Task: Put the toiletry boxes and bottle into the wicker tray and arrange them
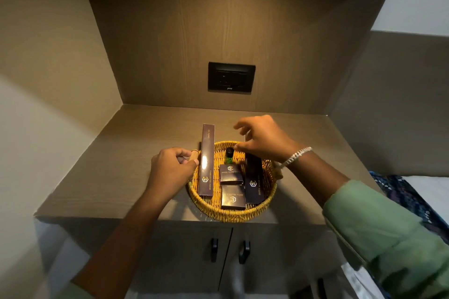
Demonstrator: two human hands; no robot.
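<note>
A round wicker tray [230, 216] sits on the wooden counter near its front edge. A long dark box [206, 160] lies along the tray's left side, its far end jutting over the rim. In the middle stand a small green bottle with a black cap [229, 155] and two small dark boxes [230, 173] [233, 198], one behind the other. A second long dark box [254, 184] lies on the right. My right hand [262, 141] hovers over its far end, with thumb and fingers around it. My left hand [170, 167] grips the tray's left wooden handle [194, 154].
The counter sits in a niche with wood-panel walls at the back and both sides. A black socket plate [230, 77] is on the back wall. Below are two cabinet doors with black handles [213, 249]. Patterned fabric [401, 192] lies at the right.
</note>
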